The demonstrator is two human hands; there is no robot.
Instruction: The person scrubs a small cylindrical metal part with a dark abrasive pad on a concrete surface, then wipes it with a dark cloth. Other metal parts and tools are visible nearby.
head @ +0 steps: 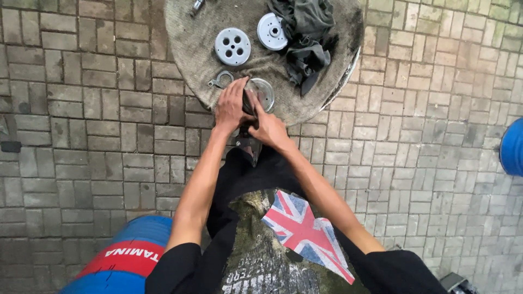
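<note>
Two bare hands meet at the near edge of a round bench (pixel 190 43) covered with worn grey cloth, seen from above. Far left, a dark flat object (pixel 10 146) lies on the brick paving (pixel 81 136), cut off by the frame edge. Low on the left, a blue drum with a red band (pixel 128 256) is partly hidden by the person's left arm. On the bench, a small metal piece (pixel 196 5) is cropped at the top edge, too little showing to tell its kind. Below it lies a grey disc with round holes (pixel 232 46), and nearer the edge a small hooked metal clip (pixel 220 80). The left hand (pixel 230 109) lies over the bench rim, fingers spread and resting on a shiny round metal part (pixel 262 92), which sits at the near edge of the bench. The right hand (pixel 269 128) touches the same part from below; its grip is hidden behind the knuckles, so whether it pinches cannot be told. Much of the part is covered by both hands. Farther back sit a white pulley-like wheel (pixel 272 31) and a crumpled dark rag (pixel 305 38). At the far right a blue container (pixel 512 147) is cut off
</note>
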